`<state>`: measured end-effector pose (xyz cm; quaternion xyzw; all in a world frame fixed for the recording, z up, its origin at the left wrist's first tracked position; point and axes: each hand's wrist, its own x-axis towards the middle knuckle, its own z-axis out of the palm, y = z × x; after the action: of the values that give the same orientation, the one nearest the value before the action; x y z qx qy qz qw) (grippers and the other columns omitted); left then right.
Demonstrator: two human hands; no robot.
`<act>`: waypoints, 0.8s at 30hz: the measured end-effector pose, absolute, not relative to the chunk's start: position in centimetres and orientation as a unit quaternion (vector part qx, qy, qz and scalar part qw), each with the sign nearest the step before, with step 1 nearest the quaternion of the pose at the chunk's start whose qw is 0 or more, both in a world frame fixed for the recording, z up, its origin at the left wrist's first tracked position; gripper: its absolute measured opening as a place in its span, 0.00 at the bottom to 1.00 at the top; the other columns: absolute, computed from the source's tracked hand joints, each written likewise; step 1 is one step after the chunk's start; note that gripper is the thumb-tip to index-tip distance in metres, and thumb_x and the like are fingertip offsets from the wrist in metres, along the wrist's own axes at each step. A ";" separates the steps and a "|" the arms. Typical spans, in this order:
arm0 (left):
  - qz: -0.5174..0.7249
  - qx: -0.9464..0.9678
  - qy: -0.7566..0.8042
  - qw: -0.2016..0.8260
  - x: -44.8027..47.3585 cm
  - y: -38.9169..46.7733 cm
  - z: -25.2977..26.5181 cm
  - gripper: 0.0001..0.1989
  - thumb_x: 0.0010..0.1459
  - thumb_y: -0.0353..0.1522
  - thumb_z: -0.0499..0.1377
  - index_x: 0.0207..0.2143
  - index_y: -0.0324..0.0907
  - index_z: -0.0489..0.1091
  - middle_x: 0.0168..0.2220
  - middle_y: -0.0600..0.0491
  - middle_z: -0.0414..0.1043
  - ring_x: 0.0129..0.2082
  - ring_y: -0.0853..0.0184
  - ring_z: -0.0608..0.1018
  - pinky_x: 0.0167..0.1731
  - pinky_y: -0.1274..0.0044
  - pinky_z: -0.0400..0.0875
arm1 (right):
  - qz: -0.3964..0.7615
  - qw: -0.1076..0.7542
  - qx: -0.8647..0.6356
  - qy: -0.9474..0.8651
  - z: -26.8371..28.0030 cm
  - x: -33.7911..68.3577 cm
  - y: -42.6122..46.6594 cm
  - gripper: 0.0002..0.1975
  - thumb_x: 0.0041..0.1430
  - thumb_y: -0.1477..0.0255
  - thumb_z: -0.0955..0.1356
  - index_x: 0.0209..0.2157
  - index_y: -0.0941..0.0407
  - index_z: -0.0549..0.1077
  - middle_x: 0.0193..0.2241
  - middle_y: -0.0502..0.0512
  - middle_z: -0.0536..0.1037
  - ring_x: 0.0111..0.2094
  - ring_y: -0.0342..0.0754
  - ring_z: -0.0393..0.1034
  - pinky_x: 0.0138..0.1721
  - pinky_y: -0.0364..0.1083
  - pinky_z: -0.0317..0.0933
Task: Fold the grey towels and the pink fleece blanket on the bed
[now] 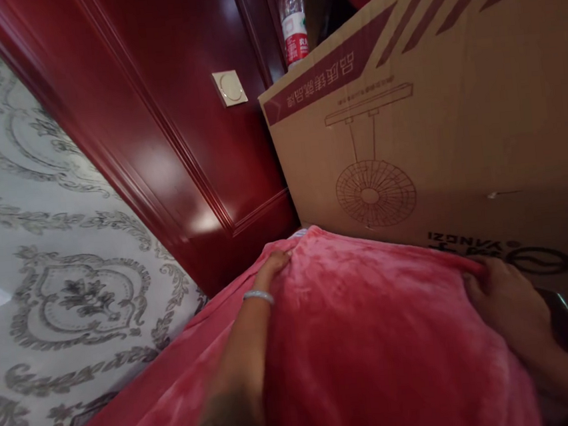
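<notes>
Pink cloth seemingly mid-spread; right hand pinches its three-o'clock edge; left hand at eleven, grip unclear; likely needs even tension next

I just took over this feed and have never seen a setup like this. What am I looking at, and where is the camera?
There is no machine here: these are a person's two bare hands, seen by one camera worn on the head, looking forward and down. The right hand holds the edge of a pink blanket. The left hand, with a bracelet on its wrist, touches the blanket near its far corner; how firmly it grips is hard to tell. The blanket spreads across the lower view, hiding what is under it. Beyond it stands a big box, with a bottle at its upper edge. To the left are a red panel and a patterned wall.
</notes>
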<state>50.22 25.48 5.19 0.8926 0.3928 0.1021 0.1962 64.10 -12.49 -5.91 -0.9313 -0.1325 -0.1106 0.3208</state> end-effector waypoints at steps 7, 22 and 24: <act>0.069 0.893 0.429 0.117 44.9 23.3 3.6 0.12 0.67 0.32 0.54 0.45 0.35 0.76 0.47 0.41 0.80 0.48 0.58 0.79 0.46 0.74 0.70 | -0.114 0.305 -0.936 -0.131 -4.4 62.9 -12.4 0.26 0.67 0.63 0.53 0.57 0.64 0.67 0.48 0.72 0.73 0.51 0.65 0.68 0.48 0.56 0.63; -0.052 0.890 0.448 0.068 27.5 23.1 5.8 0.15 0.65 0.37 0.53 0.38 0.38 0.77 0.45 0.44 0.81 0.45 0.60 0.80 0.45 0.75 0.70 | -0.140 0.407 -0.896 -0.112 -5.1 63.4 -12.8 0.22 0.62 0.70 0.61 0.54 0.64 0.69 0.47 0.72 0.73 0.48 0.62 0.69 0.49 0.57 0.61; -0.049 0.883 0.464 0.046 24.7 22.8 5.8 0.15 0.65 0.36 0.52 0.38 0.39 0.77 0.45 0.44 0.81 0.45 0.60 0.79 0.46 0.75 0.69 | -0.128 0.425 -0.888 -0.119 -5.1 63.8 -13.3 0.23 0.62 0.70 0.60 0.55 0.65 0.69 0.47 0.73 0.73 0.48 0.63 0.69 0.49 0.58 0.60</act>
<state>24.72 22.77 5.85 0.8835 0.4637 -0.0489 0.0457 63.75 -13.32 -5.06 -0.8879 -0.1193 -0.1285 0.4253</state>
